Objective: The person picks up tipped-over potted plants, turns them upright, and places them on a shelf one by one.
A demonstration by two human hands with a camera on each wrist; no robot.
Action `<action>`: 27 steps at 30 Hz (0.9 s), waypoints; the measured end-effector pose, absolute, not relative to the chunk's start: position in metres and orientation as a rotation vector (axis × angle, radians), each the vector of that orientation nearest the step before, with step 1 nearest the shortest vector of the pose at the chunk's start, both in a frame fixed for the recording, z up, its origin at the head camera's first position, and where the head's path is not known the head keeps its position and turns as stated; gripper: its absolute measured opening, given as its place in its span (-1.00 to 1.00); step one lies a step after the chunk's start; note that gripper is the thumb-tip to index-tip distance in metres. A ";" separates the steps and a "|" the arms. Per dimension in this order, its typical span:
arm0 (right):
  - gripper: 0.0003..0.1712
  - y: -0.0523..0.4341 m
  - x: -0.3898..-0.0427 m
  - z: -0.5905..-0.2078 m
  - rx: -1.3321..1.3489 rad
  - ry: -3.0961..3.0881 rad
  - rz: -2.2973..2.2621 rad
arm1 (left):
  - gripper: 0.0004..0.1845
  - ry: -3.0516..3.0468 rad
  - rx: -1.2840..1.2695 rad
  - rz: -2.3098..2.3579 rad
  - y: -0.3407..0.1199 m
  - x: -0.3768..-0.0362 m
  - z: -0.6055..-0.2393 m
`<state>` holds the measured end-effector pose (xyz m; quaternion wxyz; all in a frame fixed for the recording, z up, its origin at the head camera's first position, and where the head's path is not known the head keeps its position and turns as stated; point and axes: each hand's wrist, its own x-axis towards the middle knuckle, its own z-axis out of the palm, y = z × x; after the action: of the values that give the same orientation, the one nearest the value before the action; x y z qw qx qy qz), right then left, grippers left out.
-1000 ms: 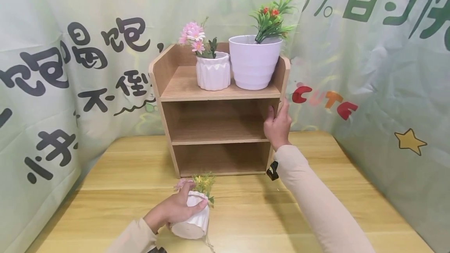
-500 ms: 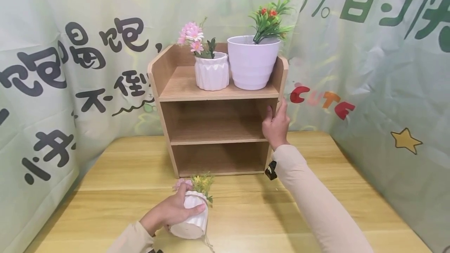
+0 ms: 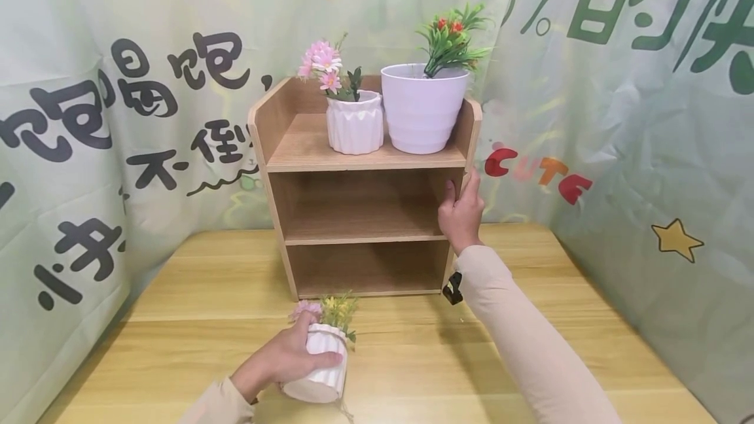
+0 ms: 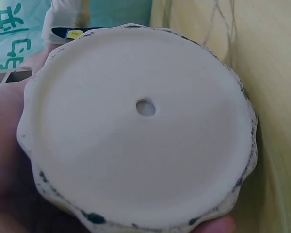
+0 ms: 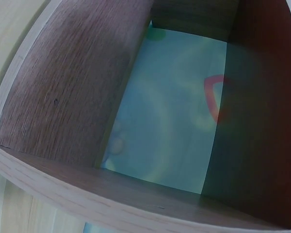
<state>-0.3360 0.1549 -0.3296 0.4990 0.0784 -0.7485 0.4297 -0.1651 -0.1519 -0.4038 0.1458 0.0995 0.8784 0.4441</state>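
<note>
My left hand point(image 3: 288, 357) grips a small white fluted flower pot point(image 3: 326, 345) low over the front of the table. The pot is tilted, its pink and yellow flowers point(image 3: 337, 311) pointing away. Its round base point(image 4: 136, 155), with a drain hole, fills the left wrist view. My right hand point(image 3: 462, 218) holds the right side panel of a wooden shelf unit point(image 3: 294, 139), thumb on the inner side; its other fingers are partly hidden. In the right wrist view, the inside of a shelf compartment point(image 5: 68, 87) shows, with backdrop cloth visible through an opening.
On the top shelf stand a white fluted pot point(image 3: 355, 126) with pink flowers and a larger white pot point(image 3: 421, 113) with a red-flowered plant. The wooden table point(image 3: 200, 293) carries the unit. A printed cloth backdrop point(image 3: 624, 136) encloses the back and sides.
The head view has shifted slightly. Both hands keep their holds, and the pot and shelf unit stay nearly where they were.
</note>
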 end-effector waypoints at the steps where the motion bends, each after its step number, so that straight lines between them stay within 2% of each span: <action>1: -0.51 0.155 -0.336 -0.329 0.189 -1.813 1.044 | -0.16 2.529 0.300 1.286 -0.152 -0.165 -0.403; 12: -0.51 0.154 -0.335 -0.329 0.172 -1.855 1.082 | -0.15 2.626 0.475 1.311 -0.151 -0.171 -0.388; 18: -0.52 0.155 -0.334 -0.332 0.191 -1.840 1.062 | -0.30 2.708 0.544 1.335 -0.150 -0.171 -0.384; 22: -0.52 0.155 -0.335 -0.331 0.189 -1.824 1.056 | -0.35 2.756 0.550 1.379 -0.148 -0.172 -0.380; 27: -0.52 0.155 -0.335 -0.334 0.188 -1.835 1.064 | -0.32 2.889 0.477 1.413 -0.147 -0.170 -0.374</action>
<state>-0.3352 0.1548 -0.3336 0.4847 0.0773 -0.7538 0.4369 -0.1699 -0.1466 -0.3739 -0.0548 0.1464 0.8872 0.4340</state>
